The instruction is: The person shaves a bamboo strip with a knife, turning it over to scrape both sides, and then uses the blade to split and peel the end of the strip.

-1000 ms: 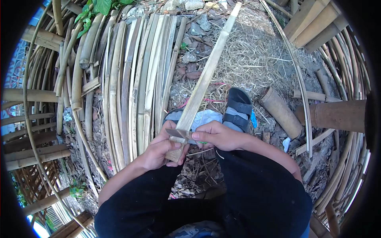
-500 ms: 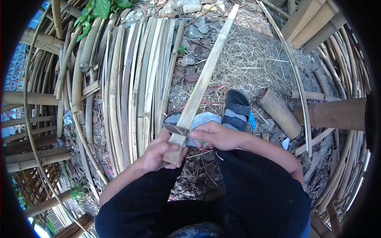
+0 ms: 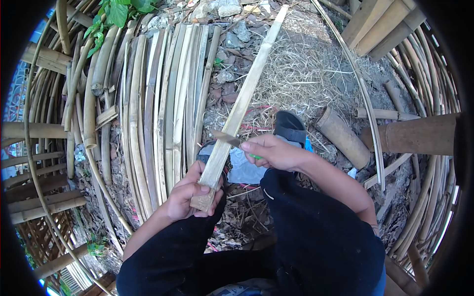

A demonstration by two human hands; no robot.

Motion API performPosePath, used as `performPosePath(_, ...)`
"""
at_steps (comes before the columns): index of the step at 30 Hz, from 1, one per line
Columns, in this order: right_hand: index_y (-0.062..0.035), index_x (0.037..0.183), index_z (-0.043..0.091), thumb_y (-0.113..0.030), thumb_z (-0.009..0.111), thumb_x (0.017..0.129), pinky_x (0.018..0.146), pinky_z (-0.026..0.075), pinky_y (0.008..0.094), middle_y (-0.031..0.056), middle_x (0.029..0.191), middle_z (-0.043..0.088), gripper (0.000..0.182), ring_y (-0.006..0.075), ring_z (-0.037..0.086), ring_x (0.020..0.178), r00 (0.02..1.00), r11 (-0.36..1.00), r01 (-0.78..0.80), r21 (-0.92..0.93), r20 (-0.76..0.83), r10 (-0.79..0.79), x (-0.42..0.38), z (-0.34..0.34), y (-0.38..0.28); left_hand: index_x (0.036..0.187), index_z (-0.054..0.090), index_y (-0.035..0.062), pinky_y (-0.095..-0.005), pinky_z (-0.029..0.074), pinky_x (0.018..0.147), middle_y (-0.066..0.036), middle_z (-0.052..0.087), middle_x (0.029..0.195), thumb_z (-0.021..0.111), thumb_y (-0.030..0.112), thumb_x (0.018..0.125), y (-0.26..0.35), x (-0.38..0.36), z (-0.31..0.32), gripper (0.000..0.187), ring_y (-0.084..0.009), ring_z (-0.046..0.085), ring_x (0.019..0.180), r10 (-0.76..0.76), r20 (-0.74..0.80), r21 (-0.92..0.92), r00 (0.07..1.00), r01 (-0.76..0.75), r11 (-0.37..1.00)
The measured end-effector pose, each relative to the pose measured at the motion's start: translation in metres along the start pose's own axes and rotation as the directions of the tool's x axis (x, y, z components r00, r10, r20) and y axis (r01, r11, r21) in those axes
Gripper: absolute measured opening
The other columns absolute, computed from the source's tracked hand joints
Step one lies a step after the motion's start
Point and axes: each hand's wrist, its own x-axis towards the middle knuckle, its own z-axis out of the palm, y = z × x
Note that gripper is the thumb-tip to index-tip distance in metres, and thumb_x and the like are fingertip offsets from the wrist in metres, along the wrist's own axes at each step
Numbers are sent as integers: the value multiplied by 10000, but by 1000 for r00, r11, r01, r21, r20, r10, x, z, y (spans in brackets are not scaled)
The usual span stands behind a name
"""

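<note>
A long, flat bamboo strip (image 3: 247, 92) slants from my lap up and away to the right. My left hand (image 3: 190, 192) is closed round its near end, thumb on top. In my right hand (image 3: 274, 152) is a knife (image 3: 228, 138) with a broad blade and a bit of green at the handle. The blade lies across the strip a little beyond my left hand, its tip pointing left. Most of the handle is hidden in my fist. A pale crumpled sheet (image 3: 245, 167) lies under the strip between my feet.
Split bamboo strips (image 3: 168, 108) lie side by side on the left. Shavings (image 3: 311, 74) cover the ground ahead. A short bamboo tube (image 3: 343, 138) and a thick bamboo pole (image 3: 419, 134) are on the right. My sandal (image 3: 290, 127) stands near the knife.
The knife and my right hand have moved away from me along the strip, opening a gap from my left hand. My left hand, still gripping the near end, has shifted slightly left.
</note>
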Motion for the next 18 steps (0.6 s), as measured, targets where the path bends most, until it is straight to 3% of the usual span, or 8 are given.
performPosePath(2, -53, 798, 549, -376, 452, 1044, 544, 344, 220, -42, 683, 460, 418, 46, 384, 583, 991, 986, -24, -166, 126, 45, -4, 35, -5, 1080, 359, 81, -271, 362, 343, -169, 508, 895, 541, 203, 860, 1, 3, -5, 311, -218, 529, 517, 7, 48, -12, 999, -6, 1000)
performPosePath(4, -47, 802, 553, -380, 447, 1046, 547, 353, 231, -42, 681, 455, 426, 50, 392, 591, 951, 957, 111, -270, 310, -23, -3, 44, -7, 1089, 346, 81, -266, 344, 327, -169, 527, 867, 512, 202, 917, 2, 3, -5, 268, -212, 529, 496, 13, 101, -16, 995, -11, 1000)
performPosePath(7, -61, 748, 549, -441, 449, 1032, 500, 327, 239, -41, 611, 426, 485, 52, 374, 547, 976, 988, 49, -145, 219, -16, 2, 44, -5, 1074, 374, 89, -259, 315, 306, -146, 518, 757, 440, 270, 996, 2, 5, 1, 207, -197, 497, 450, 44, 77, -59, 996, -39, 997)
performPosePath(11, -61, 745, 542, -432, 457, 1031, 501, 317, 233, -48, 613, 410, 476, 47, 368, 549, 975, 979, 78, -188, 218, -36, -2, 47, -9, 1074, 372, 89, -254, 307, 314, -135, 511, 745, 443, 272, 995, 2, 8, -2, 212, -186, 492, 451, -15, 77, 39, 997, 12, 999)
performPosePath(14, -65, 739, 541, -427, 468, 1029, 510, 325, 231, -47, 628, 426, 470, 47, 376, 559, 964, 994, 28, -102, 266, 1, -2, 44, -8, 1056, 369, 95, -252, 299, 322, -127, 502, 745, 449, 279, 994, 1, 8, 0, 210, -181, 486, 455, -24, 66, 67, 997, 20, 998)
performPosePath(18, -55, 766, 545, -399, 458, 1039, 537, 308, 236, -46, 663, 432, 447, 52, 341, 577, 979, 999, 11, -51, 206, 0, 1, 37, -5, 1188, 386, 95, -247, 293, 336, -109, 489, 752, 437, 277, 1007, 0, 6, 1, 261, -181, 477, 485, -16, 84, 15, 996, 15, 1000)
